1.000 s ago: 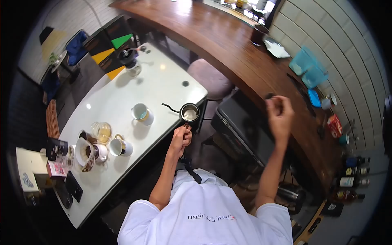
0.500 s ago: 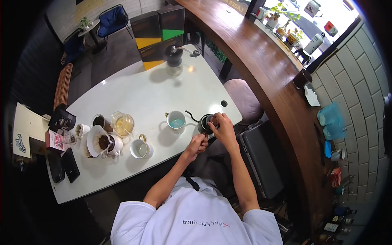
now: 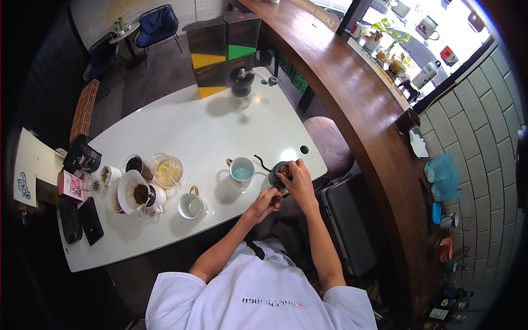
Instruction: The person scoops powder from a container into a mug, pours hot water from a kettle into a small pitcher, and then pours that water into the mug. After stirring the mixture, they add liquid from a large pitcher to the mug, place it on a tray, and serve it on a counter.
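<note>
A small dark gooseneck kettle (image 3: pixel 273 171) stands near the right edge of the white table (image 3: pixel 187 132). My left hand (image 3: pixel 269 198) grips its handle from below. Over the kettle's top lies my right hand (image 3: pixel 296 175), fingers pressed on what looks like its lid. Just left of the kettle's thin spout is a white mug with a blue inside (image 3: pixel 241 170).
A second white mug (image 3: pixel 191 204), a dripper with coffee grounds (image 3: pixel 133 192) and a glass server (image 3: pixel 165 169) stand at the table's left. A hand grinder (image 3: pixel 241 85) is at the far end. Phones (image 3: pixel 91 220) lie at the left edge. A curved wooden counter (image 3: pixel 357 104) runs on the right.
My right hand came down from the air at the right onto the kettle's top. My view swung left; the left hand kept hold of the handle.
</note>
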Available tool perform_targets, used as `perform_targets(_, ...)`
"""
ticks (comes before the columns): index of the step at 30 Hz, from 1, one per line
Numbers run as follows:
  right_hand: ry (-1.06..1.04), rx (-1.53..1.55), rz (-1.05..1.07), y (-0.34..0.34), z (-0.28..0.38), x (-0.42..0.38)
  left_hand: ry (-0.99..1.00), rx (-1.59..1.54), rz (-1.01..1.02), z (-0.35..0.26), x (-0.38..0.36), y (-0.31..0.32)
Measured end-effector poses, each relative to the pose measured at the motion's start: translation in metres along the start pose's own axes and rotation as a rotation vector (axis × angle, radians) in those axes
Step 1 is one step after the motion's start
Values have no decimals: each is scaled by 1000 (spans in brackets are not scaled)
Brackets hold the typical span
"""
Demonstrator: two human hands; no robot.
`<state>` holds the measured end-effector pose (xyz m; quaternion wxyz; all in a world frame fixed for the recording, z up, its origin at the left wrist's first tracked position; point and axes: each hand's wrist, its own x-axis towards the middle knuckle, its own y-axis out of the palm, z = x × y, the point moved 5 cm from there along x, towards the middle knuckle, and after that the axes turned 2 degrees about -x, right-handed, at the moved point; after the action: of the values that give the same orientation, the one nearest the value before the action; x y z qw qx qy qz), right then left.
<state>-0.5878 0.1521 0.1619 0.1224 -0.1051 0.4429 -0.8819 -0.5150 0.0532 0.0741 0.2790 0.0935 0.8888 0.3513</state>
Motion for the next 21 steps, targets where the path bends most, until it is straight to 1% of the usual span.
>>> perform_targets(1,-51,0,-88,-6,6,-4,5,-4,1,0,-1,-2)
perform_targets(2,-101,0,-176,-14,13,-8,-34,11,-18,-1,-5,-5)
perform_targets(3,-107,-2,-174,-16,15,-13,-72,27,-37,-2,-9,-9)
perform_targets(4,-80,-29,-234,-21,14,-18,-65,24,-38,-4,-17,-11)
perform_targets(5,-52,-55,-293,-25,14,-25,-21,239,-125,-14,-35,-9)
perform_targets(6,72,-60,-209,-23,11,-33,21,455,-213,-24,-51,-9)
perform_targets(7,70,-60,-203,-17,11,-43,21,450,-217,-30,-61,-13)
perform_targets(9,161,-17,-84,3,12,-57,-41,719,-147,-37,-80,-27)
perform_targets(10,197,-21,64,12,15,-60,-15,753,-183,-41,-84,-35)
perform_targets(11,194,-17,74,14,23,-61,-19,749,-193,-41,-87,-37)
perform_targets(13,240,170,121,22,35,-59,355,947,-520,-67,-100,-45)
perform_targets(14,219,182,105,26,38,-58,406,959,-575,-70,-99,-52)
perform_targets(15,215,187,110,33,35,-58,404,961,-583,-69,-97,-56)
perform_targets(17,185,80,23,39,25,-53,654,935,-677,-76,-96,-59)
perform_targets(18,170,72,-43,39,21,-51,646,890,-642,-75,-89,-62)
perform_targets(19,167,73,-38,41,16,-47,646,888,-648,-74,-84,-64)
perform_targets(21,169,16,-87,35,8,-38,805,951,-669,-81,-80,-52)
